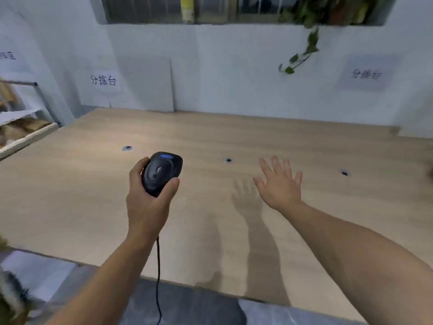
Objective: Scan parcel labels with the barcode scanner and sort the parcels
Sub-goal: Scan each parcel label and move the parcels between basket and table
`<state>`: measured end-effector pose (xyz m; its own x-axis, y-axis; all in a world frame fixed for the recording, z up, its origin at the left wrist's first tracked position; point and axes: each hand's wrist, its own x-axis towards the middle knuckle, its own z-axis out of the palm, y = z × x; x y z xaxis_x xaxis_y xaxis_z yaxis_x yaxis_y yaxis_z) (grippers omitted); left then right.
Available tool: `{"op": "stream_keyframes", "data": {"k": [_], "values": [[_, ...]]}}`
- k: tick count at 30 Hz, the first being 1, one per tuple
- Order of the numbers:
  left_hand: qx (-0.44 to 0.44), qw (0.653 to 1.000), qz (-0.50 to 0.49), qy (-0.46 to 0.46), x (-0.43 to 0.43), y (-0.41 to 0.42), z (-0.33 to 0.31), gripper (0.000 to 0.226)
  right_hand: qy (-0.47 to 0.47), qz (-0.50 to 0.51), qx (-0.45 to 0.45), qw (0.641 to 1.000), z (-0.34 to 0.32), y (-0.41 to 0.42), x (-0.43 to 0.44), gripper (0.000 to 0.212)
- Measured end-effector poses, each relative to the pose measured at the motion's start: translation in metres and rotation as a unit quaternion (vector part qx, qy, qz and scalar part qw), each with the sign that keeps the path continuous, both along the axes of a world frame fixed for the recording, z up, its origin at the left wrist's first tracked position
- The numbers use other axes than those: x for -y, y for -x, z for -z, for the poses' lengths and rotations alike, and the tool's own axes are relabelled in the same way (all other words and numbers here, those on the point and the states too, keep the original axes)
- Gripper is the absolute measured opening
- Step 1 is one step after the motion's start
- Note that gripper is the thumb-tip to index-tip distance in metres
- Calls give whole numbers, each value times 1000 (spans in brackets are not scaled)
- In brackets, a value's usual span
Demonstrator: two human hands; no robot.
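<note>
Your left hand (147, 202) grips a black handheld barcode scanner (161, 173) at about 11 o'clock from you. The thumb and fingers curl round the scanner's body, and a blue light shows on its far end. A black cable (158, 277) hangs from the scanner's near end, runs past your wrist and drops over the near edge of the worktop.

Your right hand (281, 186) is at about 1 o'clock, well apart from the scanner. It is empty, with the palm down and the fingers straight and spread wide. Its shadow lies on the pale wooden worktop (210, 134) just to its 9 o'clock.

Three small dark round marks (228, 160) sit in a row across the worktop beyond your hands. On the white wall at 12 o'clock hang two paper signs (103, 80) and a trailing green plant (302, 52). A blurred shelf rack (23, 127) stands at 9 o'clock.
</note>
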<state>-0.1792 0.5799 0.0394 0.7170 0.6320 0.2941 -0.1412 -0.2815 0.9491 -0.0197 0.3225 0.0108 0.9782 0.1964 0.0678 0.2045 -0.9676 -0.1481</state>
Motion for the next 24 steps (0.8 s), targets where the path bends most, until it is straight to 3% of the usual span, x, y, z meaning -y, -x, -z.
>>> {"op": "stream_keyframes", "data": {"k": [12, 24], "values": [[-11, 983, 183, 3, 232, -120, -4, 68, -40, 211, -32, 976, 9, -3, 271, 61], [30, 932, 361, -20, 372, -189, -1, 69, -54, 387, -20, 920, 8, 27, 398, 61]]}}
